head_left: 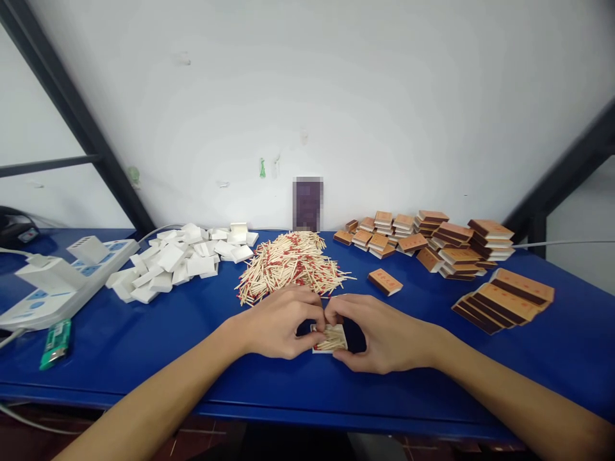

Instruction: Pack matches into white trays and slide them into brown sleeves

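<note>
A small white matchbox tray (329,350) with matches (332,337) in it sits between my hands near the front of the blue table. My left hand (287,322) is curled at the tray's left side, its thumb over the matches and its fingers at the far edge. From the right, my right hand (384,334) grips the tray, thumb at the near corner and index finger at the far side. Just beyond my hands lies a big heap of loose red-tipped matches (293,262). My fingers partly hide the tray's far edge.
White empty trays (177,259) are piled at the left. Brown matchboxes (451,240) stand stacked at the right, with a fanned row (509,298) nearer and a single matchbox (385,282). A power strip (72,288) and a green packet (56,344) lie far left.
</note>
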`<move>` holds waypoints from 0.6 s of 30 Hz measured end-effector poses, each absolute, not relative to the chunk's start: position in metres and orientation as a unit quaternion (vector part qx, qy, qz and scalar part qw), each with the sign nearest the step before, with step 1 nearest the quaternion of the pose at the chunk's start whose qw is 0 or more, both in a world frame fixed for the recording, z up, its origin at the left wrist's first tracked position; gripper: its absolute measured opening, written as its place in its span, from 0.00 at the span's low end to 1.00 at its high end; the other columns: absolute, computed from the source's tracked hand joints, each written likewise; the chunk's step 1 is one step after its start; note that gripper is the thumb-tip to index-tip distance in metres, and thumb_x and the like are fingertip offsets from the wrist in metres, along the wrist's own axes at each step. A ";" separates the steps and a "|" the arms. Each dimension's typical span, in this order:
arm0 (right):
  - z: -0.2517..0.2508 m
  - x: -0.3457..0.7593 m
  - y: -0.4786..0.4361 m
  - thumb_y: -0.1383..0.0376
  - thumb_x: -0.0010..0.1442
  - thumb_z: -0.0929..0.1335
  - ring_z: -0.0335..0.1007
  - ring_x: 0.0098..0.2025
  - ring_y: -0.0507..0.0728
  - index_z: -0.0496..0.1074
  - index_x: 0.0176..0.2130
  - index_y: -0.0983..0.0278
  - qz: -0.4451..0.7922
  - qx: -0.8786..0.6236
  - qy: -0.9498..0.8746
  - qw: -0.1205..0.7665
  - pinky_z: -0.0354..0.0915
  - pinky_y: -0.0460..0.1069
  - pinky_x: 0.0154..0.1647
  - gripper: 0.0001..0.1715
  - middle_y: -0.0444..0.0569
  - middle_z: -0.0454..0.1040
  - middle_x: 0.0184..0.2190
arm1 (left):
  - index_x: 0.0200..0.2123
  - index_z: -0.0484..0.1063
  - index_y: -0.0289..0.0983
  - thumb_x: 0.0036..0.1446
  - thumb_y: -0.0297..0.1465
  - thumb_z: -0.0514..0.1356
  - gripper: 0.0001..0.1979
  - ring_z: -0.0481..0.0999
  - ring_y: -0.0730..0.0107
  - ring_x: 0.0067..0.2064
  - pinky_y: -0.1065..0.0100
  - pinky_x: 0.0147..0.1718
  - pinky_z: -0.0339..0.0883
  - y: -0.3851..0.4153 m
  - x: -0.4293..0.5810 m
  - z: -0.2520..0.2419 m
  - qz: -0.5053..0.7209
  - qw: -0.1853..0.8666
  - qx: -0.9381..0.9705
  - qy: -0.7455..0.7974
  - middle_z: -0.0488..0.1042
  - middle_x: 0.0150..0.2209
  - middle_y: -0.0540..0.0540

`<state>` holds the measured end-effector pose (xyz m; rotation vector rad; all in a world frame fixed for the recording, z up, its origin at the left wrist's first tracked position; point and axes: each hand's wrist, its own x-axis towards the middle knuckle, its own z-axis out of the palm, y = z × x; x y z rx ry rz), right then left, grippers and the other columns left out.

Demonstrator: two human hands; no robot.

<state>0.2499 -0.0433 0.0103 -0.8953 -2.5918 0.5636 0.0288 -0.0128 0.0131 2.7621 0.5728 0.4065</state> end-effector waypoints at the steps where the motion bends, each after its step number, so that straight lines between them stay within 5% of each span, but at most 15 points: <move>1: 0.010 0.250 -0.043 0.64 0.54 0.70 0.65 0.33 0.53 0.62 0.37 0.61 0.201 -0.316 -0.911 0.171 0.61 0.48 0.36 0.13 0.44 0.69 0.33 | 0.33 0.72 0.37 0.58 0.29 0.60 0.02 0.71 0.67 0.40 0.66 0.41 0.62 -0.013 0.029 0.013 0.139 0.147 0.959 0.200 0.72 0.35 0.49; 5: 0.013 0.253 -0.041 0.58 0.54 0.73 0.66 0.34 0.54 0.63 0.38 0.61 0.197 -0.318 -0.911 0.174 0.61 0.48 0.36 0.18 0.44 0.71 0.34 | 0.34 0.68 0.37 0.58 0.30 0.58 0.02 0.71 0.67 0.38 0.67 0.38 0.63 -0.012 0.029 0.012 0.162 0.131 0.957 0.200 0.72 0.35 0.48; 8: 0.014 0.257 -0.036 0.55 0.62 0.67 0.68 0.37 0.56 0.65 0.42 0.62 0.154 -0.319 -0.913 0.201 0.61 0.50 0.39 0.15 0.48 0.73 0.37 | 0.39 0.68 0.36 0.63 0.32 0.54 0.06 0.71 0.65 0.38 0.64 0.40 0.64 -0.008 0.026 0.013 0.184 0.070 0.958 0.209 0.73 0.36 0.46; 12: 0.012 0.263 -0.026 0.64 0.66 0.61 0.68 0.38 0.57 0.68 0.43 0.63 0.058 -0.376 -0.902 0.205 0.60 0.51 0.39 0.08 0.50 0.73 0.37 | 0.42 0.69 0.37 0.67 0.32 0.47 0.12 0.71 0.64 0.38 0.62 0.42 0.64 0.000 0.018 0.017 0.173 -0.001 0.959 0.226 0.73 0.36 0.45; 18: 0.006 0.263 -0.019 0.68 0.62 0.63 0.68 0.41 0.59 0.71 0.43 0.62 -0.008 -0.444 -0.886 0.132 0.58 0.52 0.40 0.10 0.50 0.73 0.40 | 0.45 0.70 0.37 0.60 0.41 0.56 0.16 0.73 0.63 0.38 0.61 0.42 0.65 -0.003 0.018 0.016 0.172 0.048 0.964 0.199 0.74 0.38 0.45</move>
